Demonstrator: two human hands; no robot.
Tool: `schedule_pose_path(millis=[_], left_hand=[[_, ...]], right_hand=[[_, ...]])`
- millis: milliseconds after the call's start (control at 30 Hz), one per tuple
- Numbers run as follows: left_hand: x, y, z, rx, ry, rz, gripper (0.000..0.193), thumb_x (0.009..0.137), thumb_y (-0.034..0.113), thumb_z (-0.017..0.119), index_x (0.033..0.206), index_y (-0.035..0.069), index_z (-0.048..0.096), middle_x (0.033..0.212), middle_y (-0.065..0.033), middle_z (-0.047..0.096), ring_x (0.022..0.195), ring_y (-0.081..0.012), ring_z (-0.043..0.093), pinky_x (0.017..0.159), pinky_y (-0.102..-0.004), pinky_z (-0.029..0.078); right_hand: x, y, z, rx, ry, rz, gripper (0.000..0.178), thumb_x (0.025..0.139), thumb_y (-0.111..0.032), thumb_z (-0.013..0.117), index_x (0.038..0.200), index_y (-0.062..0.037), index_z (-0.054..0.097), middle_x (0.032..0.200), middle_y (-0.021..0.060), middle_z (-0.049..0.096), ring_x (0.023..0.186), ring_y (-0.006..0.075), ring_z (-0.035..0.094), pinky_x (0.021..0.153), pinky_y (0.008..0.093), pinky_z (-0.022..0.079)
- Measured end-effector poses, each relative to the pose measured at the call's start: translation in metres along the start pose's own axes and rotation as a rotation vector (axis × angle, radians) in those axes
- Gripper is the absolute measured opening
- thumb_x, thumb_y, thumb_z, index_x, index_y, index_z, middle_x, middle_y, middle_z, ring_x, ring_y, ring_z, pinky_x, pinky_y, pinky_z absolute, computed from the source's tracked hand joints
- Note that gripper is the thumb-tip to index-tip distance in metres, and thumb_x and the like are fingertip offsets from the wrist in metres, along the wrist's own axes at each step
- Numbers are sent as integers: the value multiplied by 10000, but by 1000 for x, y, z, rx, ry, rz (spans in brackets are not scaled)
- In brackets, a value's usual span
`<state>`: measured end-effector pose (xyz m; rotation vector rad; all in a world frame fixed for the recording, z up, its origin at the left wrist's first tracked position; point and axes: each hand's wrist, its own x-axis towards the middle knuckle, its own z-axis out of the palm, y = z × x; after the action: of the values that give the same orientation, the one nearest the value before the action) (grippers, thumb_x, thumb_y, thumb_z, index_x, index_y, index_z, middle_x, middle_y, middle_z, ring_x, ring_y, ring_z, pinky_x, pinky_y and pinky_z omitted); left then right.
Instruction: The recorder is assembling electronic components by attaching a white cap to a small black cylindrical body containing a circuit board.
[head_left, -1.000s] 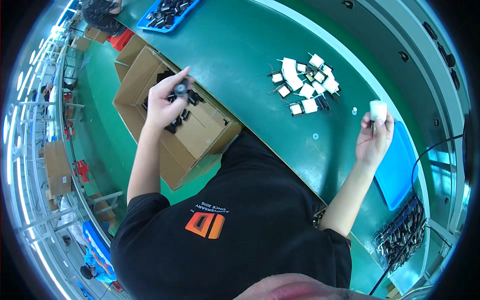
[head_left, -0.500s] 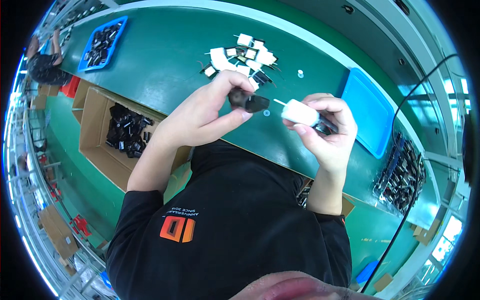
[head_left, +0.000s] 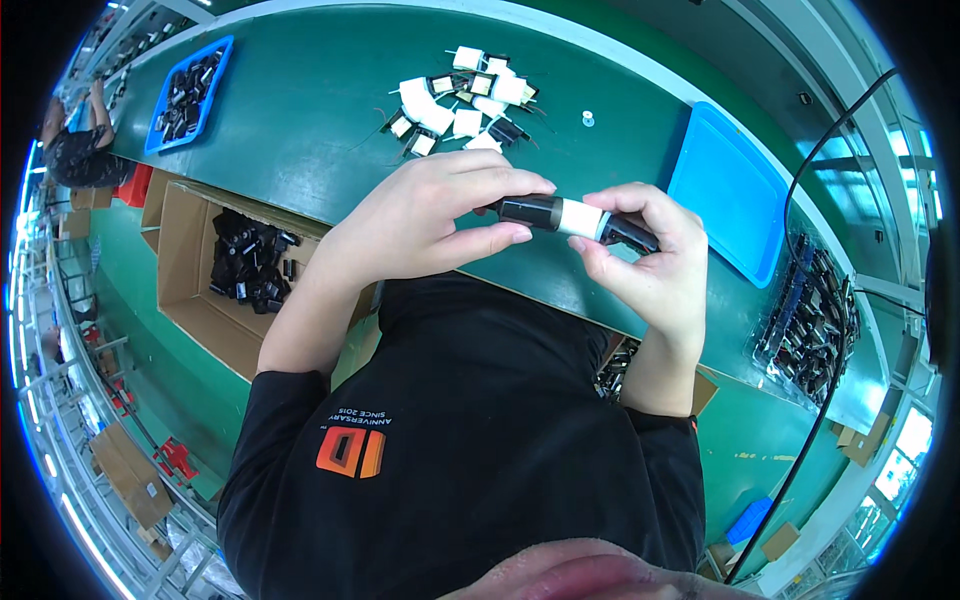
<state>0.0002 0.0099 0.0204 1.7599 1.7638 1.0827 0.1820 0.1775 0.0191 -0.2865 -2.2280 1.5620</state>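
The white cylinder is in the air, to the left of the blue tray. The right hand pinches it, forefinger above, thumb below, parted only by its thickness. The left hand, farther left of the tray, grips the black casing at the cylinder's left end between thumb and forefinger.

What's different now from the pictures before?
The left hand swung right from over the brown cardboard box, bringing its black cylindrical piece against the white cylindrical piece in the right hand, which moved left. Neither hand let go. The white-and-black pile of parts stayed on the green table.
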Motion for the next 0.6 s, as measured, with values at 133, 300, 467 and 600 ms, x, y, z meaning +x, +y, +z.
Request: schedule_pose_path(millis=[133, 300, 467, 600], left_hand=[[1, -2, 4, 12, -22, -40, 387, 819, 116, 720, 1192, 54, 639, 938, -102, 654, 823, -242, 624, 725, -322, 489], [1, -5, 9, -97, -33, -68, 373, 822, 121, 719, 1176, 35, 637, 937, -102, 658, 830, -237, 629, 717, -325, 488], [3, -9, 15, -108, -44, -45, 359, 814, 113, 723, 1153, 27, 641, 913, -97, 658, 812, -210, 622, 718, -315, 486], [8, -4, 16, -209, -22, -100, 369, 812, 99, 721, 1166, 33, 641, 914, -91, 660, 801, -186, 621, 730, -304, 486]], right_hand=[[-2, 6, 4, 56, 36, 2, 314, 691, -18, 792, 969, 17, 651, 865, 81, 690, 777, 127, 678, 713, 252, 544], [-2, 24, 3, 401, -50, 148, 277, 742, 5, 759, 982, 19, 622, 877, 87, 687, 775, 138, 689, 694, 257, 561], [0, 33, 13, 553, -91, 258, 267, 762, 22, 722, 987, -2, 581, 850, 68, 661, 737, 129, 677, 656, 254, 553], [-2, 51, 26, 684, 46, 128, 293, 797, -10, 689, 1043, -17, 530, 1010, 76, 602, 806, 101, 631, 664, 228, 531]])
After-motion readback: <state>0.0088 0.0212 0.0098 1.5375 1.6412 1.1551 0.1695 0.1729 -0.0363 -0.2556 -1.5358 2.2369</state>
